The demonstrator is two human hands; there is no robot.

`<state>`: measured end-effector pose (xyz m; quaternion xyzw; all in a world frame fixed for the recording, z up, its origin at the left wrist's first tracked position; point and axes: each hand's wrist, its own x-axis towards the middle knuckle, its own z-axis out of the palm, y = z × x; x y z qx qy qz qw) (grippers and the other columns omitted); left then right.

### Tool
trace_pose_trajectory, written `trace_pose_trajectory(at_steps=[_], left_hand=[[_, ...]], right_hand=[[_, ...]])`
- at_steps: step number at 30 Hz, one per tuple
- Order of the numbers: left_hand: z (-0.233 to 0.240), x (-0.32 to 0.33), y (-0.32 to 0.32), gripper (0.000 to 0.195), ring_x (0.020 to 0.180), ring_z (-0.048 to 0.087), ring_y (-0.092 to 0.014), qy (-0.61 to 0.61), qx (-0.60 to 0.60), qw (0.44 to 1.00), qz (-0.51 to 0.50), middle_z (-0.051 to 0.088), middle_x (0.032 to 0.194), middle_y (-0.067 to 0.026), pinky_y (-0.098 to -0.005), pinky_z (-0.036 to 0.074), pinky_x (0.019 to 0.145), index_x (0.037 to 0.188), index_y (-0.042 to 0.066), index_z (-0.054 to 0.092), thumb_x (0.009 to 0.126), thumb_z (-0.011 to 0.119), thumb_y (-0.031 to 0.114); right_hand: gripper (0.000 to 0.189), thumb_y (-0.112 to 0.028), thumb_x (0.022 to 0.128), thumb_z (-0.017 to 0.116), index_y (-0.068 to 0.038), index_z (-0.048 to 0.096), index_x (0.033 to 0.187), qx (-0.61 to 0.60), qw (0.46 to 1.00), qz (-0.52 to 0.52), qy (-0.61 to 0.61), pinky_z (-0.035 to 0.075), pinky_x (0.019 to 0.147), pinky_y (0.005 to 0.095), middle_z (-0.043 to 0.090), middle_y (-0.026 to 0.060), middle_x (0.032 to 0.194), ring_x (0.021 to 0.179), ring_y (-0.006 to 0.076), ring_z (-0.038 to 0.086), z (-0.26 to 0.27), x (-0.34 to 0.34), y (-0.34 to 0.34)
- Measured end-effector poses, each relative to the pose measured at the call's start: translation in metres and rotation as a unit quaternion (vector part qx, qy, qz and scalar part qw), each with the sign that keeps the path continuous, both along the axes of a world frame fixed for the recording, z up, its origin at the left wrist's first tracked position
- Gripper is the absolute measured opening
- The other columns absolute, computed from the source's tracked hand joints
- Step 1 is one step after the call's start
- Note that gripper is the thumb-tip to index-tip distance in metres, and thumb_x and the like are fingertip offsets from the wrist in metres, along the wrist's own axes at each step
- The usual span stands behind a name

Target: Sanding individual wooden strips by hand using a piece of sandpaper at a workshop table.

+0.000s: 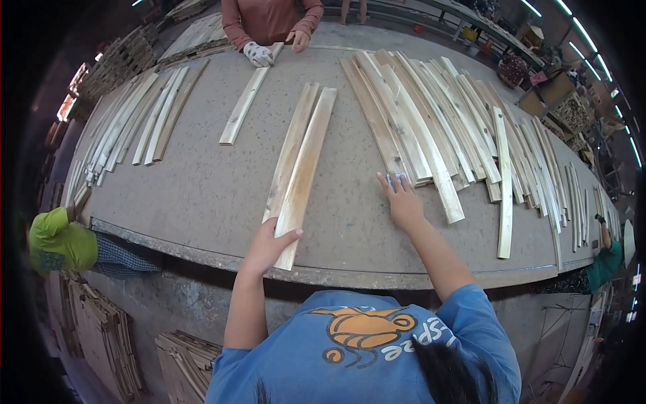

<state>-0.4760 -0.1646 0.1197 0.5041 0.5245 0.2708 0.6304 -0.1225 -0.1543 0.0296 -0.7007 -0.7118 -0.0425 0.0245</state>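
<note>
My left hand point(270, 245) grips the near end of a wooden slat point(308, 171), thumb on top. A second wooden slat point(290, 156) lies close along its left side, its near end partly hidden by my fingers. My right hand point(405, 204) rests with spread fingers over a small blue and white item point(396, 179), too covered to identify, at the near end of a slat. That slat belongs to a wide spread of wooden slats point(424, 121) to the right. One slat point(450, 194) there juts towards me, and a paler slat point(503, 187) lies farther right.
Across the large table point(202, 202), a person point(272, 22) with one gloved hand touches a slat point(245, 106). More slats point(126, 121) lie at the left. People stand at the table's left point(63, 240) and right point(605, 262) ends. Stacked wood point(101, 333) stands on the floor below.
</note>
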Motion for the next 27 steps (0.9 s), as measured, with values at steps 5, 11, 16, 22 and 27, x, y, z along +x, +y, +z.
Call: trace_pose_trajectory(at_steps=[5,11,16,22,27], left_hand=[[-0.023,-0.004,0.007,0.051,0.074,0.066,-0.027,0.198,0.160,0.965,0.067,0.069,0.092,-0.0176,-0.0359,0.052,0.073,0.113,-0.007,0.061,0.078,0.080,0.024],[-0.008,0.001,0.011,0.044,0.095,0.059,-0.022,0.375,0.442,0.805,0.123,0.057,0.113,-0.0144,-0.0334,0.048,0.082,0.116,-0.001,0.061,0.082,0.076,0.022],[-0.003,0.045,-0.004,0.039,0.102,0.056,-0.018,-0.044,0.107,0.993,0.029,0.056,0.121,-0.0099,-0.0336,0.046,0.091,0.123,0.004,0.059,0.092,0.065,0.026],[-0.015,0.123,-0.030,0.051,0.090,0.060,-0.017,-0.358,-0.256,0.897,0.032,0.060,0.108,-0.0079,-0.0308,0.051,0.078,0.134,0.007,0.049,0.096,0.059,0.040],[-0.048,0.106,-0.030,0.047,0.070,0.058,-0.016,-0.308,-0.312,0.898,-0.036,0.056,0.086,-0.0060,-0.0238,0.049,0.055,0.122,0.009,0.053,0.093,0.059,0.045]], right_hand=[[0.086,-0.001,0.089,0.053,-0.036,0.009,0.155,-0.029,0.999,-0.032,0.033,0.051,0.098,0.0425,0.034,0.0131,0.154,0.136,0.0343,0.043,0.007,0.000,0.013],[0.095,0.001,0.086,0.055,-0.035,0.001,0.155,-0.080,0.993,-0.053,-0.065,0.056,0.086,0.0428,0.047,0.0268,0.141,0.114,0.0389,0.062,0.038,-0.009,0.029],[0.097,0.005,0.083,0.051,-0.029,0.000,0.157,-0.015,0.938,-0.109,0.330,0.055,0.072,0.0409,0.059,0.0292,0.123,0.081,0.0317,0.070,0.068,0.019,0.005],[0.094,0.007,0.084,0.041,-0.026,-0.008,0.157,-0.148,0.746,-0.015,0.649,0.046,0.092,0.0303,0.059,0.0242,0.129,0.103,0.0203,0.063,0.131,-0.037,-0.085],[0.090,0.012,0.085,0.033,-0.027,-0.005,0.158,-0.094,0.537,0.005,0.838,0.040,0.101,0.0293,0.037,0.0228,0.152,0.130,0.0239,0.049,0.111,-0.041,-0.105]])
